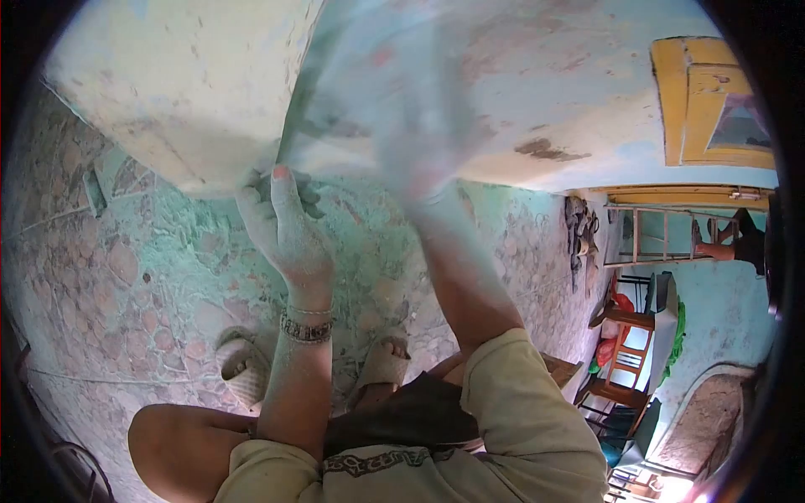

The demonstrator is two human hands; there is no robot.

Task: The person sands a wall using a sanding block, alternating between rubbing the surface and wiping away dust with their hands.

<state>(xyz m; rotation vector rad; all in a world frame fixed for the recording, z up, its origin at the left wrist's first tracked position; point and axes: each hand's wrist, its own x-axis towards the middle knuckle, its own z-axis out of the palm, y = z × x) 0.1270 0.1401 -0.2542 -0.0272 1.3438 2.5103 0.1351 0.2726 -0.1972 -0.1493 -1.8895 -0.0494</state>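
Note:
My left hand (pixel 292 239), coated in pale dust, is low by the corner edge of the cream wall (pixel 193 92). Its thumb points up and its fingers are loosely bent and apart, with nothing visible in them. My right hand (pixel 423 155) is smeared by motion in front of the pale blue wall (pixel 545 92). Its fingers, and anything they may hold, cannot be made out. Dust also covers my right forearm, and a patterned bracelet (pixel 307 329) circles my left wrist.
Green powder lies on the stone-patterned floor (pixel 117 285) below the wall. A small block (pixel 94 193) rests at left. To the right are a yellow-framed opening (pixel 677 101), a ladder (pixel 650 239) with a person's leg (pixel 717 250) near it, and a wooden chair (pixel 629 356).

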